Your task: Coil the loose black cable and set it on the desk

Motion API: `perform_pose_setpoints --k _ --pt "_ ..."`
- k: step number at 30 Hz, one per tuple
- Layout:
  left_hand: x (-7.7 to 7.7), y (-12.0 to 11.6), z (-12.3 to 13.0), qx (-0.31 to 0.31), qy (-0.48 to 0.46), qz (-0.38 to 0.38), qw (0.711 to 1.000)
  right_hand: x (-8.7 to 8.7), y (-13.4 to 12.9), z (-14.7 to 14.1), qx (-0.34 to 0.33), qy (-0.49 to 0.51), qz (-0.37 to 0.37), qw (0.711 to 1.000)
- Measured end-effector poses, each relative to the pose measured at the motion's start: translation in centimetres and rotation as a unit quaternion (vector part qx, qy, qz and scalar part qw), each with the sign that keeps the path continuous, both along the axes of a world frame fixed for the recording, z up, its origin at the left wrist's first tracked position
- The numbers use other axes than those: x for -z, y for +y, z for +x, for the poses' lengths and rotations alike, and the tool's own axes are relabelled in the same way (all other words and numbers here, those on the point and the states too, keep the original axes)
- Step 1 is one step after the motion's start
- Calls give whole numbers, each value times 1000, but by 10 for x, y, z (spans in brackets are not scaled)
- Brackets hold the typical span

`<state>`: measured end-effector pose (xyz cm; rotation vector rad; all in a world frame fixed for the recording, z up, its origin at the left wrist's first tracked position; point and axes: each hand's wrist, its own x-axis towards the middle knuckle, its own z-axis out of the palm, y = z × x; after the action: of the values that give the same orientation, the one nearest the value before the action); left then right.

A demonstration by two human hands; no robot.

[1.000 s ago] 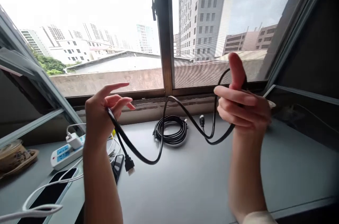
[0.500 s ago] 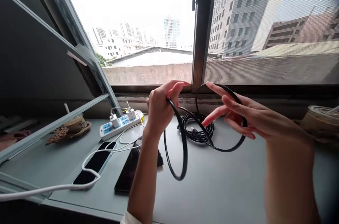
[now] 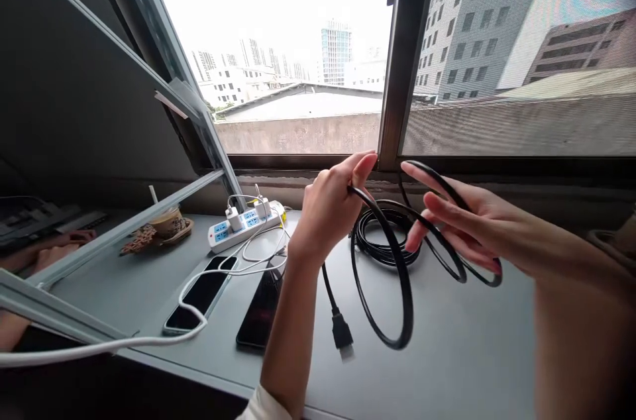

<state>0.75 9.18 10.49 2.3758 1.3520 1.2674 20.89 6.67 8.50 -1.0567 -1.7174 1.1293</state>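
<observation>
My left hand (image 3: 335, 205) is closed around a black cable (image 3: 405, 301), with the thumb raised on top. From below this hand hangs the cable's plug (image 3: 342, 334), black with a flat metal tip. Loops of the same cable sag between my two hands. My right hand (image 3: 457, 218) has its fingers spread, and a loop of cable passes across them. Behind the hands, a coil of black cable (image 3: 382, 254) lies on the grey table (image 3: 437, 367).
A power strip (image 3: 248, 224) with white chargers stands near the window. White cords cross a phone (image 3: 201, 297); a dark flat device (image 3: 258, 314) lies beside it. A drink cup (image 3: 169, 221) sits beyond a metal frame (image 3: 124, 231). Another person's hand (image 3: 52, 258) shows at far left.
The view has shifted, so most things sit differently in the picture. The plug now hangs in plain sight below my left hand. The cable at my right hand now forms more loops.
</observation>
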Motion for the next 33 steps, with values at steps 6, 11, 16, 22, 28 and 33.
perform_pose_setpoints --k 6,11,16,22,28,33 --pt "-2 3 0 5 -88 3 996 -6 7 7 64 7 30 997" --pt "-2 9 -12 2 -80 30 996 -8 16 15 176 114 78 975" --pt "3 6 -4 27 2 31 999 -9 0 5 141 28 142 979" --pt "11 7 26 -71 86 79 991 -3 -18 -12 44 -99 250 962" --pt "5 12 27 -58 -47 161 984 -5 -8 3 99 -98 286 948" --pt "2 9 28 2 -251 51 967 -6 9 -1 152 -66 309 936"
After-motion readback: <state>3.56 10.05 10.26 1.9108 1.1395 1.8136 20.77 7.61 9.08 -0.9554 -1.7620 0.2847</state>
